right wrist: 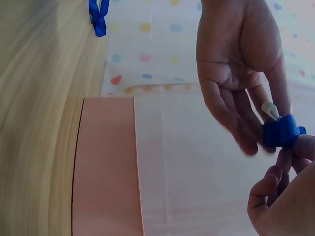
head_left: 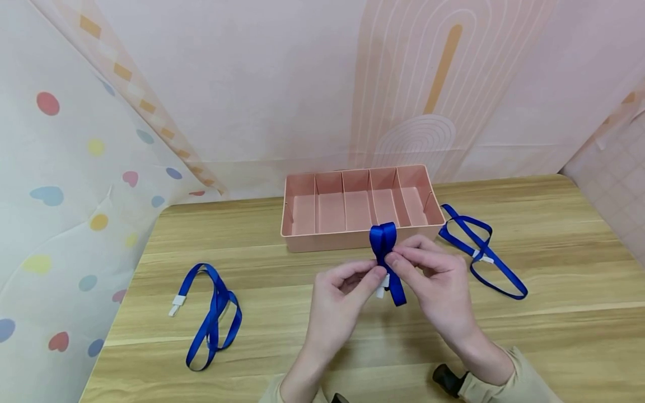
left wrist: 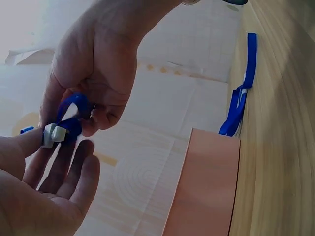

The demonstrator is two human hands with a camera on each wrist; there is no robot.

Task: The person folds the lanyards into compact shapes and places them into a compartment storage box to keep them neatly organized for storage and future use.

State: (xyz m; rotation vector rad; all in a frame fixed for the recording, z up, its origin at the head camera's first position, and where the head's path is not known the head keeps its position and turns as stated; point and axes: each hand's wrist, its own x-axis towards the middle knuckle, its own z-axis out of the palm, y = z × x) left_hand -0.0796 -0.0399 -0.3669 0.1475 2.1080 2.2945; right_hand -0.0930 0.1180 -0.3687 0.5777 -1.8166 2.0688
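Observation:
Both hands hold one folded blue lanyard (head_left: 383,239) in front of the pink box, above the table. My left hand (head_left: 339,305) pinches it low, by its white clip (head_left: 382,284), between thumb and fingers. Higher up, my right hand (head_left: 437,282) pinches the bundled ribbon between thumb and index finger. The ribbon stands in loops above the fingertips, and a flat end hangs below. In the left wrist view the white clip (left wrist: 55,133) shows by the left thumb. The right wrist view shows the wrapped blue ribbon (right wrist: 284,132) between the two hands.
A pink box (head_left: 332,242) with several compartments stands at the table's back. One loose blue lanyard (head_left: 214,313) lies on the left of the wooden table (head_left: 272,336); another blue lanyard (head_left: 504,273) lies right of the box. A patterned cloth (head_left: 252,84) hangs behind.

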